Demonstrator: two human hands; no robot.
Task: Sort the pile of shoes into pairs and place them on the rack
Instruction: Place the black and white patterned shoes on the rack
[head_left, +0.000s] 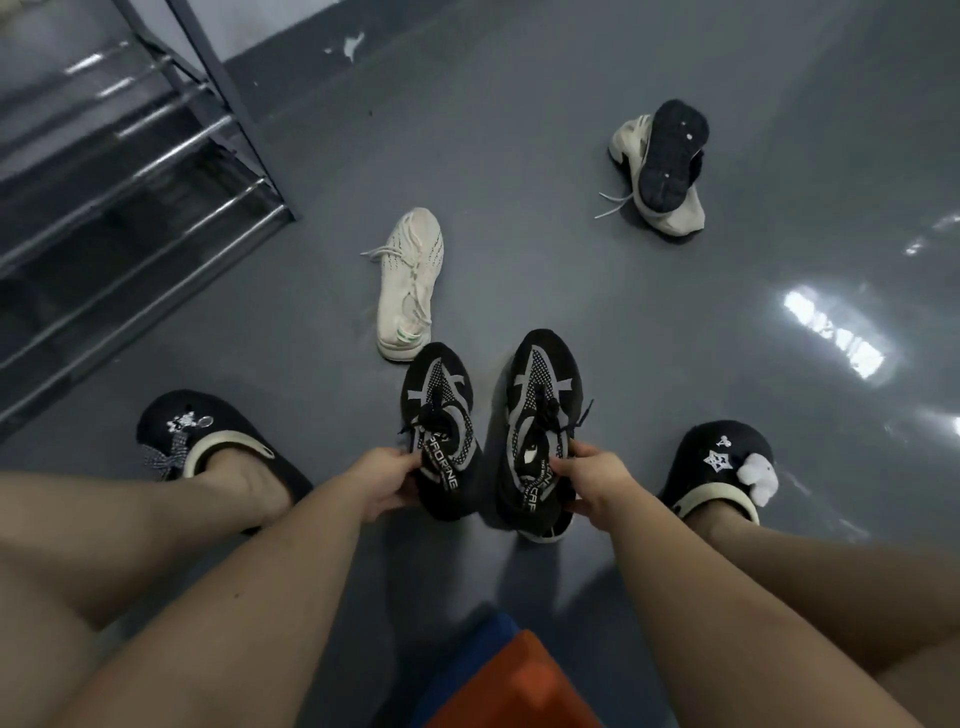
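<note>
As you look down at the grey floor (519, 156), the rack (130, 171) stands at the far left, with its metal bars running in steps, and no shoe shows on the bars that are in view. Below it, your left foot sits in a black slipper (202, 436) with small white charms and a checked bow.

Near the middle, a white sneaker (410, 283) lies alone on the floor, sole down, its toe pointing away from you and its laces loose to the left. Its heel is just beside the toe of the left black shoe (441, 421), or perhaps a little behind it; I cannot tell if they touch.

Your left hand (382, 488) is closed on the heel end of this left black shoe, the fingers curled at its collar. Your right hand (592, 486) is closed in the same way on the right black shoe (540, 415). The two shoes are alike (black knit, grey bands, white letters on the tongue) and are held side by side, toes away from you, with a narrow gap between them.

Farther right and well apart, a second white sneaker (670, 215) lies on the floor with a dark shoe (672, 156) on top of it, sole up. At the right, your other foot wears a black slipper (722, 467) with a star and a white fluffy charm.
</note>
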